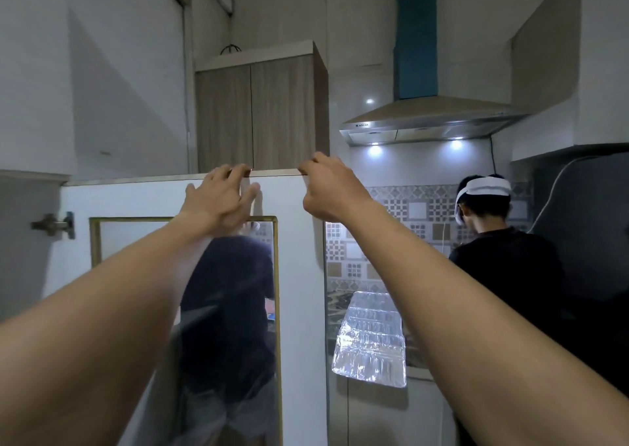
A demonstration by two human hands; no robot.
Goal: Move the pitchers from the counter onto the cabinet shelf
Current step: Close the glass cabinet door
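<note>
No pitcher is in view. A white cabinet door (299,241) with a gold-framed glass panel (235,309) stands open right in front of me. Both my arms are raised to its top edge. My left hand (221,200) has its fingertips hooked over that edge, with the thumb spread below. About a hand's width to the right, my right hand (326,187) curls its fingers around the same edge near the door's right corner. The shelf inside the cabinet is hidden from here.
The door's hinge (54,224) sits at the left. Behind it hangs a wood-grain wall cabinet (258,112), closed. A lit range hood (429,122) is at the right, above another person in a black shirt (503,268). Crinkled foil (371,340) hangs by the tiled backsplash.
</note>
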